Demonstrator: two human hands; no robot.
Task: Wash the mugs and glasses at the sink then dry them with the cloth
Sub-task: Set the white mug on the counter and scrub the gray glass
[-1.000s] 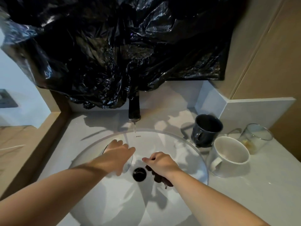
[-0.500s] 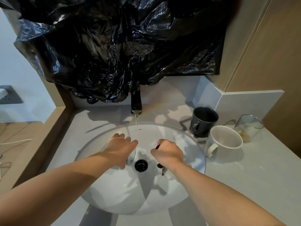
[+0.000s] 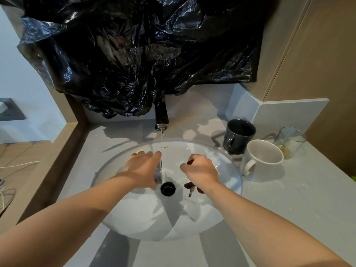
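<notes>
Here, left hand (image 3: 142, 168) grips glass (image 3: 158, 175) under stream (image 3: 162, 135); right hand (image 3: 200, 170) clutches dark cloth (image 3: 193, 186).

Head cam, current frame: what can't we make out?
All head view.
Glass: mostly hidden under the left hand, only one edge shows.
Dark item: the right hand grips it and covers most; cloth or sponge, cannot tell.
Tap: upper part behind the black plastic.
Residue in the counter glass: too small to identify.
</notes>
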